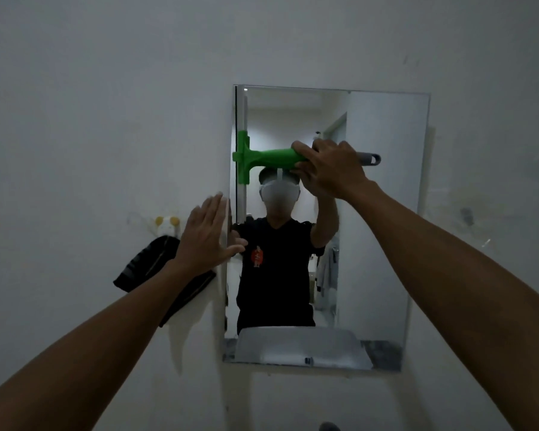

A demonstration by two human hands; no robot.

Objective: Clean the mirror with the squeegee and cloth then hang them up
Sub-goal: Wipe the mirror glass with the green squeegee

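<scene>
Our right hand [332,169] wraps the stiff, light squeegee [271,158] handle at the mirror [383,213]'s left edge; left hand [209,236] splayed, empty.

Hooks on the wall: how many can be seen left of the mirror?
2. Both yellow hooks sit side by side left of the mirror, above the black cloth: the left hook and the right hook. The left hand could hide more.
</scene>
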